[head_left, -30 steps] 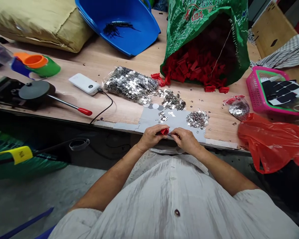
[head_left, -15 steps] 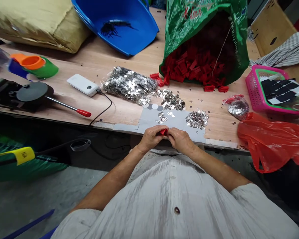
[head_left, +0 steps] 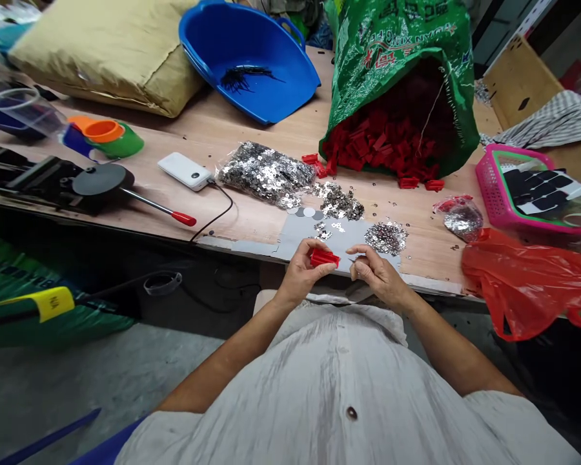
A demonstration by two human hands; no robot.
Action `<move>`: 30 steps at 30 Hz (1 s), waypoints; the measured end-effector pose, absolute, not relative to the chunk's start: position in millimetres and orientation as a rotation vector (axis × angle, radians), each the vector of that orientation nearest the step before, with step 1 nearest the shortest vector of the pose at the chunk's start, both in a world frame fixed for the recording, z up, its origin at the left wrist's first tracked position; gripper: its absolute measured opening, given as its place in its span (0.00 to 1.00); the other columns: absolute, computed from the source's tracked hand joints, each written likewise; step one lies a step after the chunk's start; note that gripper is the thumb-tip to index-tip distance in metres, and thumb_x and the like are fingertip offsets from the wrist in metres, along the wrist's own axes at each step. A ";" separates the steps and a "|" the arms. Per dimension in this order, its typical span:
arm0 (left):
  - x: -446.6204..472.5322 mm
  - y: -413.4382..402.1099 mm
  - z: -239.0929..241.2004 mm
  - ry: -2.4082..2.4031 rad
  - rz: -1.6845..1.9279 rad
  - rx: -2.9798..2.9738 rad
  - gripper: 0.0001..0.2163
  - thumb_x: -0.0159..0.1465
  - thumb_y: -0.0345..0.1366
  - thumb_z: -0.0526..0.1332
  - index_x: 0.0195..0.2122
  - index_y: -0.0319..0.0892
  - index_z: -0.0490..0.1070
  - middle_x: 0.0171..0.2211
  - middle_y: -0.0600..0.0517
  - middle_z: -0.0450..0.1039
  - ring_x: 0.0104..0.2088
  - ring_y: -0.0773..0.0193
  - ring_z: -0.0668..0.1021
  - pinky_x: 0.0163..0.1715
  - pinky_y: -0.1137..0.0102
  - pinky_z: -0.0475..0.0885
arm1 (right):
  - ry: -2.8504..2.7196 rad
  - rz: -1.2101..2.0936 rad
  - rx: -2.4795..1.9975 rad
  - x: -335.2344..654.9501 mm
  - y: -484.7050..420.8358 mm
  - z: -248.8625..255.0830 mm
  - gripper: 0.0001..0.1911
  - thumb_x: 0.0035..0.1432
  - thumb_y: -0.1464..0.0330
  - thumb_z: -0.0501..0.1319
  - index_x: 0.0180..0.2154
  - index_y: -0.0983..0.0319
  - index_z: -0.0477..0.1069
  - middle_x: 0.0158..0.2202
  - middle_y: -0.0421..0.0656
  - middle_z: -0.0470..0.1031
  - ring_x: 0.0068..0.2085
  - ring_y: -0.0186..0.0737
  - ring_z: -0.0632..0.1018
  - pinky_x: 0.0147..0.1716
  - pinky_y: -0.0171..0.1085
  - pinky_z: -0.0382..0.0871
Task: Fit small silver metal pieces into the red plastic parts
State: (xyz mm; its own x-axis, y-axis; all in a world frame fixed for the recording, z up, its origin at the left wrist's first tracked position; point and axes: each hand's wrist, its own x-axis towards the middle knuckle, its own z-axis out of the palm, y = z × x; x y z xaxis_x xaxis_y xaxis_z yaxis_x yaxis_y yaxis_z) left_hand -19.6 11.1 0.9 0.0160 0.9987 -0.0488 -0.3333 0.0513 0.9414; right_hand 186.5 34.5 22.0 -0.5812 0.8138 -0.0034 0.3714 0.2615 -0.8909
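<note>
My left hand [head_left: 300,276] is closed on a small red plastic piece [head_left: 323,258], pinched between thumb and fingers over the table's front edge. Just to its right, my right hand [head_left: 375,274] is apart from the piece, index finger stretched out and thumb separated from it; I make out nothing held there. Beyond the hands lies a grey mat [head_left: 295,236] with a few small metal pieces [head_left: 322,231] on it. A heap of shiny little metal parts [head_left: 386,238] sits beyond my right hand, and another metal heap [head_left: 341,201] lies farther back.
A green sack [head_left: 348,77] spills red pieces [head_left: 382,145] at the back. Left of it are a clear bag of metal pieces [head_left: 266,173], a white power bank [head_left: 184,170] and a red-tipped lever [head_left: 183,218]. On the right are a pink basket [head_left: 491,187] and red plastic bag [head_left: 523,278].
My hands have moved apart: the right one has let go of the red piece and shifted right. The left keeps hold of it, now showing more of it. The view has shifted slightly.
</note>
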 end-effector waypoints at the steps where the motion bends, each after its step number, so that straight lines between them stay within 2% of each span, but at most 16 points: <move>1: -16.3 8.9 5.9 0.888 1.264 0.755 0.16 0.53 0.37 0.72 0.41 0.45 0.69 0.38 0.54 0.73 0.39 0.64 0.79 0.46 0.66 0.72 | -2.063 1.297 -1.044 185.0 33.4 23.3 0.17 0.70 0.63 0.46 0.57 0.58 0.58 0.28 0.37 0.71 0.32 0.35 0.73 0.39 0.36 0.65; 4: -9.7 3.2 15.0 0.701 1.154 0.405 0.12 0.56 0.40 0.70 0.36 0.41 0.70 0.34 0.53 0.76 0.38 0.63 0.80 0.49 0.64 0.72 | -2.085 1.294 -1.019 179.0 29.9 28.0 0.21 0.70 0.61 0.47 0.62 0.56 0.56 0.28 0.36 0.72 0.32 0.35 0.73 0.39 0.36 0.65; 7: -6.8 -0.4 15.4 0.684 1.151 0.218 0.09 0.59 0.38 0.68 0.32 0.40 0.70 0.32 0.50 0.77 0.37 0.62 0.81 0.49 0.63 0.74 | -2.147 1.202 -1.073 174.3 26.5 33.5 0.23 0.68 0.59 0.51 0.62 0.55 0.57 0.26 0.35 0.72 0.28 0.34 0.72 0.33 0.33 0.64; 10: -4.0 -1.4 13.0 0.720 1.151 0.131 0.06 0.62 0.36 0.65 0.33 0.39 0.72 0.33 0.49 0.77 0.38 0.61 0.81 0.47 0.62 0.76 | -2.176 1.077 -1.137 171.0 24.6 37.6 0.23 0.65 0.58 0.56 0.59 0.56 0.62 0.27 0.36 0.74 0.26 0.34 0.71 0.30 0.32 0.63; 14: 1.5 -2.2 14.3 0.723 1.172 0.059 0.05 0.63 0.34 0.63 0.33 0.38 0.72 0.33 0.50 0.77 0.37 0.65 0.80 0.44 0.67 0.77 | -2.172 0.989 -1.162 167.4 24.4 39.3 0.18 0.63 0.58 0.58 0.53 0.56 0.68 0.32 0.39 0.78 0.30 0.35 0.75 0.33 0.33 0.65; 17: 5.3 -5.1 18.0 0.712 1.209 0.038 0.05 0.63 0.33 0.63 0.32 0.37 0.73 0.33 0.50 0.76 0.35 0.66 0.79 0.43 0.68 0.77 | -2.176 0.952 -1.173 165.5 24.8 36.7 0.16 0.63 0.59 0.59 0.51 0.56 0.69 0.32 0.39 0.78 0.30 0.35 0.75 0.32 0.32 0.65; 24: 13.5 -15.9 16.1 0.723 1.327 0.104 0.08 0.58 0.34 0.69 0.29 0.39 0.71 0.31 0.53 0.76 0.34 0.68 0.79 0.45 0.70 0.76 | -2.266 0.664 -1.047 163.1 22.8 11.8 0.16 0.64 0.62 0.57 0.50 0.60 0.70 0.36 0.44 0.79 0.35 0.38 0.77 0.39 0.35 0.67; 28: 11.4 -17.1 12.3 0.746 1.271 0.164 0.12 0.54 0.35 0.72 0.26 0.39 0.68 0.29 0.53 0.77 0.35 0.67 0.80 0.47 0.70 0.75 | -2.288 0.759 -1.049 167.6 22.6 6.3 0.17 0.63 0.61 0.59 0.52 0.60 0.70 0.35 0.43 0.79 0.34 0.37 0.77 0.38 0.34 0.67; 30: 6.7 -16.8 11.8 0.774 1.236 0.172 0.12 0.53 0.34 0.73 0.27 0.39 0.69 0.30 0.53 0.77 0.36 0.66 0.81 0.49 0.68 0.75 | -2.273 0.865 -1.099 178.1 30.5 7.1 0.20 0.62 0.60 0.61 0.54 0.58 0.69 0.33 0.40 0.78 0.32 0.35 0.76 0.36 0.33 0.67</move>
State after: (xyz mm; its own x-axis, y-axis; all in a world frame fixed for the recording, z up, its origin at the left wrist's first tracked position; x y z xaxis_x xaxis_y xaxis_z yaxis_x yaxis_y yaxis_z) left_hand 6.7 -16.8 11.8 0.1144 0.8926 -0.4362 -0.7818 0.3518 0.5148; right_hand 178.1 30.5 7.1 -0.5698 0.8105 0.1359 0.5152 0.4812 -0.7092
